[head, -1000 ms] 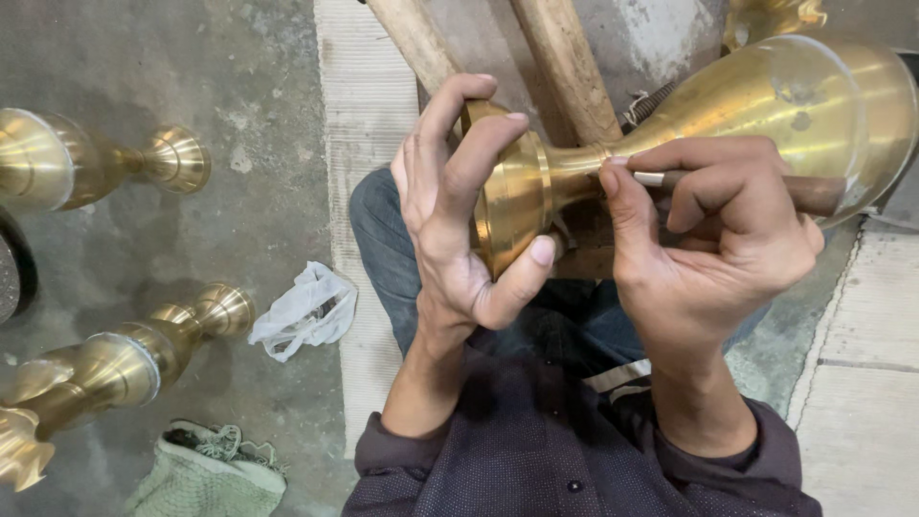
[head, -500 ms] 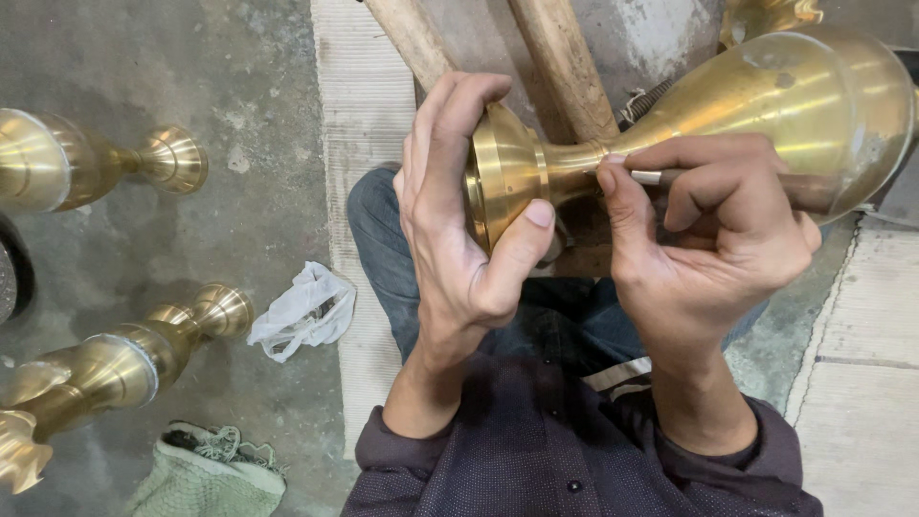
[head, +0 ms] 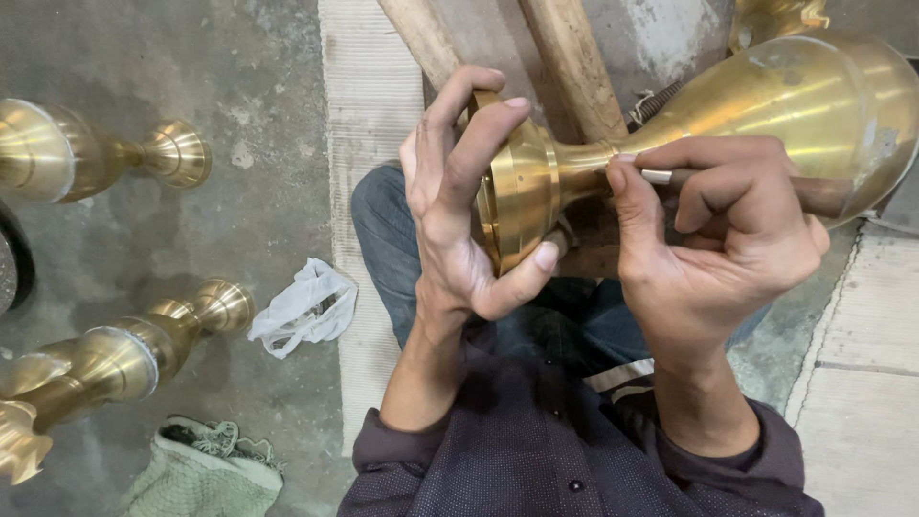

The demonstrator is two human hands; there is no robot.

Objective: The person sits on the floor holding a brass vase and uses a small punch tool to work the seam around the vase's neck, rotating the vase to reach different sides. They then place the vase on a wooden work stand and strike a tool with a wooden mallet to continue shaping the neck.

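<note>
Two hands on brass vase (head: 766,105), lying across lap, long axis foot-left to belly-right. Left hand (head: 459,220) closed round foot rim. Right hand (head: 718,239) pinches thin tool (head: 661,176) against neck.

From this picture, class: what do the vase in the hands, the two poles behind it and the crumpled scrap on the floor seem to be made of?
Vase: likely brass, a golden yellow metal with a satin sheen and fine turned rings at its foot.
Poles: wood, pale brown, matte, with visible grain.
Scrap: probably thin plastic, white, creased and slightly glossy, though cloth cannot be ruled out.
</note>
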